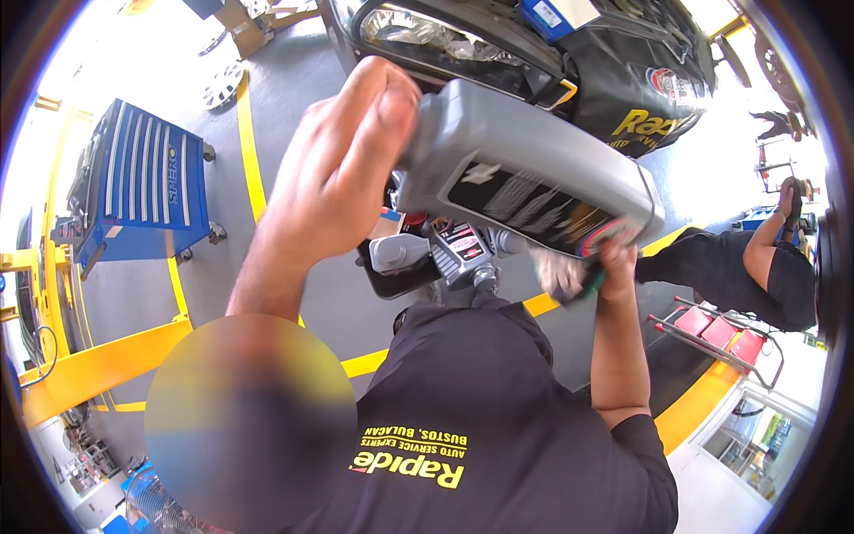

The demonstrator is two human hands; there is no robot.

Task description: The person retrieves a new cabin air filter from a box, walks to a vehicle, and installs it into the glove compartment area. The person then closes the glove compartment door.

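Note:
A large grey plastic oil bottle (pixel 543 169) with a dark label is held tilted across the view in front of me. My left hand (pixel 347 156) is closed around its cap end, and its fingers hide most of the cap. My right hand (pixel 618 267) is closed at the bottle's base end, blurred by motion. Beside that hand is a whitish, cloth-like thing with some green (pixel 565 274), too smeared to make out. Below the bottle, a dark tray (pixel 391 283) carries several smaller grey bottles (pixel 463 254).
A car front with a headlight (pixel 440 36) is ahead, a black fender cover (pixel 636 89) draped over it. A blue tool cabinet (pixel 147 182) stands left, near a yellow lift arm (pixel 107 365). On the right are another person (pixel 747 267) in dark clothes and red seats (pixel 716 329).

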